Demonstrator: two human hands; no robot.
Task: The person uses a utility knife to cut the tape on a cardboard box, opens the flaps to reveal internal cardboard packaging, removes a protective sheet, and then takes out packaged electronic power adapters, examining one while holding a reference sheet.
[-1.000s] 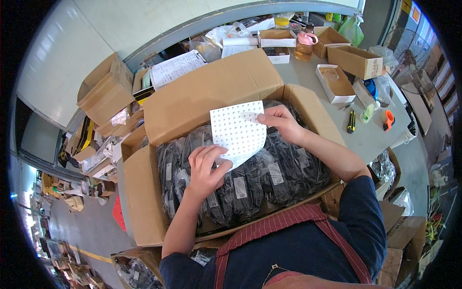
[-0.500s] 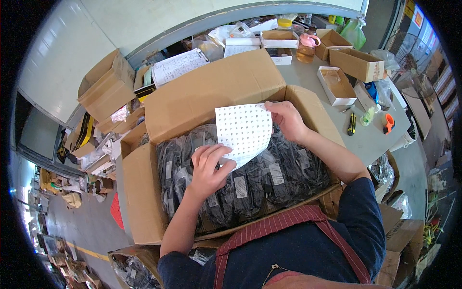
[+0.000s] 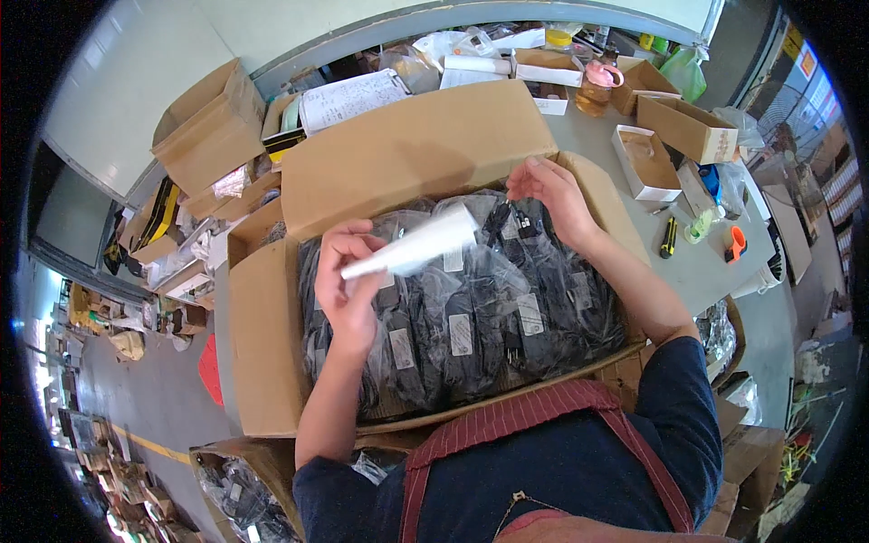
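Left hand (image 3: 351,282) grasps the sheet (image 3: 425,243) at its eight o'clock end — right hand (image 3: 554,197), free, at two o'clock from it.

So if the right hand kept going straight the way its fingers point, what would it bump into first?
The right hand would probably meet the far cardboard flap first, though depth is unclear and it might pass above it.

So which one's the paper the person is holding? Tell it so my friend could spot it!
Find the big open cardboard box full of bagged black things. Over its left half, look for the left hand holding a white paper. It's blurry and held up in the air, unlike the small white labels on the bags below.
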